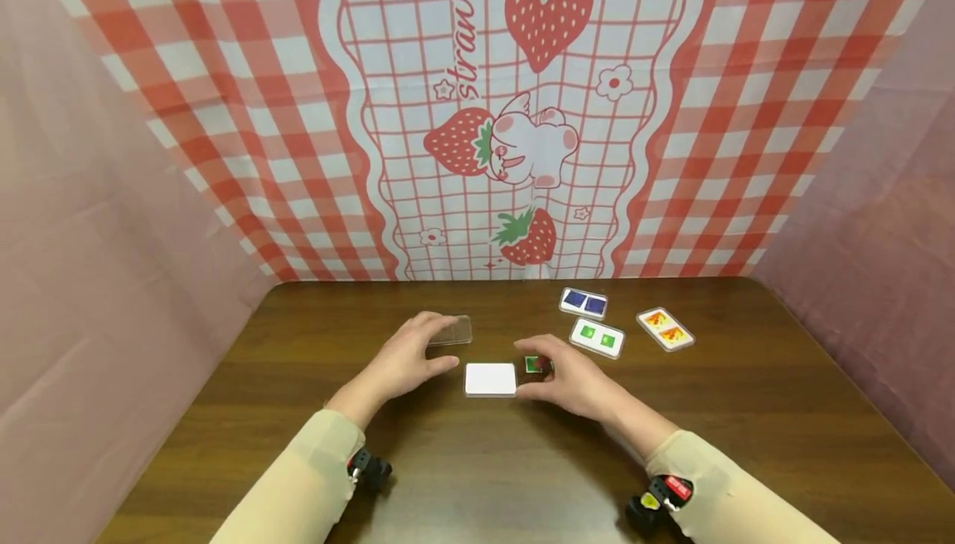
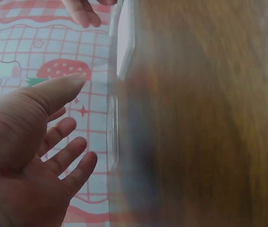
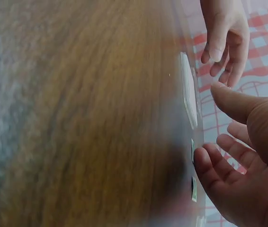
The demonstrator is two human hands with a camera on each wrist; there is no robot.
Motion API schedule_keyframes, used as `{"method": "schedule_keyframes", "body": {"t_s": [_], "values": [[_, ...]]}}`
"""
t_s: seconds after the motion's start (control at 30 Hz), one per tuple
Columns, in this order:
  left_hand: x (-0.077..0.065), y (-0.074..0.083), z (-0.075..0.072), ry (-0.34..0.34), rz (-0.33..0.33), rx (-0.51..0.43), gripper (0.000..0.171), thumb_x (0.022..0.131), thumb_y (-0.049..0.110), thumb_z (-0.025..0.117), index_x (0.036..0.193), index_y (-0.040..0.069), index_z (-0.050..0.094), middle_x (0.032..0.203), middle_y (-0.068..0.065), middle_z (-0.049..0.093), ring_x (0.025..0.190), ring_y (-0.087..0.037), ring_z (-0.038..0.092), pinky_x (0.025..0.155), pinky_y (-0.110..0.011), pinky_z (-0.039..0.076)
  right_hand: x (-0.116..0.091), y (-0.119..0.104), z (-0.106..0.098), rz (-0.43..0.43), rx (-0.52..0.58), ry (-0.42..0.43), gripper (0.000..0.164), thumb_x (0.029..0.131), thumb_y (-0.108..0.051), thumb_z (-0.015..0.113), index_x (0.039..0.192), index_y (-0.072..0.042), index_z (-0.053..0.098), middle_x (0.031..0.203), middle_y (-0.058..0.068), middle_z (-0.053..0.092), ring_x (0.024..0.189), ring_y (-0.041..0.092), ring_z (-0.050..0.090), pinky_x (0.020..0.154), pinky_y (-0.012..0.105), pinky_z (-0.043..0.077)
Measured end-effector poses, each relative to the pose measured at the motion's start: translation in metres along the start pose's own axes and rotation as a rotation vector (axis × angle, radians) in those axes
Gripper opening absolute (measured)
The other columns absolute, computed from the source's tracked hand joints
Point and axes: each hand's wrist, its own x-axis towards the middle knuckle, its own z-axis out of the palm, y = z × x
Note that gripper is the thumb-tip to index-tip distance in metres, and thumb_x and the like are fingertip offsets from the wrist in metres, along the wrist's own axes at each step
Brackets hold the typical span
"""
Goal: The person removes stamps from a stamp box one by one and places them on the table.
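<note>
A white card in a clear holder (image 1: 490,380) lies flat on the table between the two hands. To its left hovers my left hand (image 1: 409,357), fingers loosely bent and gripping nothing, beside and partly over an empty-looking clear plastic holder (image 1: 461,330). My right hand (image 1: 574,378) is at the white card's right side, thumb tip close to its edge; whether they touch I cannot tell. A small green square piece (image 1: 533,364) shows between its curved fingers and thumb, lying on the table. In the right wrist view that hand (image 3: 247,156) holds nothing, near a small green piece (image 3: 194,189).
Toward the back right lie a holder with two blue squares (image 1: 584,303), one with two green squares (image 1: 598,337) and one with two orange-yellow pictures (image 1: 666,329). A strawberry-print cloth (image 1: 477,212) hangs behind the brown wooden table (image 1: 477,469).
</note>
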Motion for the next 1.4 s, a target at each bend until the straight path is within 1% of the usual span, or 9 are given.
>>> {"method": "schedule_keyframes", "body": {"t_s": [0.23, 0.37, 0.5, 0.97, 1.0, 1.2, 1.23, 1.3, 1.4], "values": [[0.01, -0.016, -0.006, 0.022, -0.001, 0.087, 0.068, 0.101, 0.024, 0.084, 0.16, 0.006, 0.055, 0.162, -0.019, 0.053, 0.149, -0.043, 0.047, 0.118, -0.062, 0.043, 0.002, -0.003, 0.008, -0.017, 0.024, -0.043, 0.069, 0.092, -0.021, 0.093, 0.15, -0.001, 0.063, 0.139, 0.017, 0.064, 0.104, 0.024, 0.067, 0.08, 0.029, 0.058], [0.017, -0.023, -0.007, 0.017, 0.001, 0.11, 0.069, 0.102, 0.025, 0.083, 0.161, 0.004, 0.054, 0.165, -0.021, 0.049, 0.152, -0.045, 0.044, 0.121, -0.063, 0.041, 0.002, -0.004, 0.012, -0.034, 0.0, -0.039, 0.068, 0.091, -0.02, 0.094, 0.149, 0.0, 0.064, 0.139, 0.016, 0.066, 0.11, 0.028, 0.066, 0.084, 0.031, 0.06], [0.023, -0.027, -0.008, 0.01, 0.003, 0.115, 0.069, 0.102, 0.025, 0.083, 0.16, 0.002, 0.054, 0.165, -0.023, 0.049, 0.152, -0.047, 0.044, 0.122, -0.063, 0.038, 0.002, -0.003, 0.013, -0.046, -0.014, -0.032, 0.066, 0.09, -0.02, 0.095, 0.147, 0.0, 0.066, 0.14, 0.015, 0.067, 0.115, 0.031, 0.066, 0.087, 0.036, 0.062], [0.034, -0.044, -0.002, 0.014, -0.001, 0.105, 0.069, 0.101, 0.021, 0.083, 0.159, -0.002, 0.054, 0.162, -0.026, 0.052, 0.151, -0.048, 0.045, 0.124, -0.062, 0.036, 0.002, -0.004, 0.019, -0.048, -0.078, -0.045, 0.062, 0.089, -0.019, 0.095, 0.143, -0.002, 0.069, 0.133, 0.012, 0.07, 0.107, 0.023, 0.066, 0.088, 0.033, 0.056], [0.038, -0.057, 0.002, 0.021, 0.028, 0.099, 0.071, 0.102, 0.027, 0.082, 0.161, 0.002, 0.053, 0.163, -0.023, 0.051, 0.152, -0.045, 0.045, 0.125, -0.059, 0.036, 0.002, -0.004, 0.02, -0.047, -0.08, -0.044, 0.062, 0.089, -0.018, 0.095, 0.143, -0.002, 0.069, 0.132, 0.012, 0.07, 0.107, 0.022, 0.066, 0.087, 0.033, 0.055], [0.037, -0.059, 0.001, -0.01, -0.005, 0.091, 0.072, 0.103, 0.029, 0.081, 0.163, 0.003, 0.051, 0.165, -0.023, 0.05, 0.152, -0.045, 0.044, 0.125, -0.059, 0.036, 0.003, -0.004, 0.02, -0.048, -0.087, -0.036, 0.061, 0.089, -0.017, 0.095, 0.142, -0.003, 0.069, 0.126, 0.009, 0.07, 0.104, 0.02, 0.064, 0.084, 0.031, 0.054], [0.034, -0.049, -0.002, -0.021, -0.037, 0.094, 0.071, 0.102, 0.024, 0.082, 0.161, 0.0, 0.052, 0.164, -0.026, 0.05, 0.151, -0.048, 0.045, 0.123, -0.063, 0.037, 0.004, -0.004, 0.02, -0.047, -0.09, -0.035, 0.061, 0.089, -0.018, 0.095, 0.142, -0.003, 0.069, 0.125, 0.008, 0.07, 0.103, 0.019, 0.064, 0.084, 0.03, 0.054], [0.038, -0.057, 0.001, -0.017, -0.039, 0.084, 0.071, 0.101, 0.026, 0.083, 0.161, 0.002, 0.052, 0.163, -0.025, 0.051, 0.15, -0.048, 0.046, 0.123, -0.064, 0.037, 0.004, -0.003, 0.021, -0.045, -0.1, -0.028, 0.06, 0.089, -0.018, 0.095, 0.142, -0.003, 0.07, 0.123, 0.007, 0.07, 0.102, 0.019, 0.064, 0.083, 0.03, 0.053], [0.046, -0.079, 0.011, 0.003, -0.028, 0.057, 0.074, 0.099, 0.03, 0.086, 0.161, 0.005, 0.054, 0.162, -0.022, 0.054, 0.149, -0.047, 0.047, 0.122, -0.064, 0.038, 0.005, -0.003, 0.023, -0.04, -0.118, -0.015, 0.058, 0.09, -0.017, 0.094, 0.141, -0.004, 0.07, 0.12, 0.006, 0.07, 0.101, 0.018, 0.064, 0.082, 0.03, 0.052]]}}
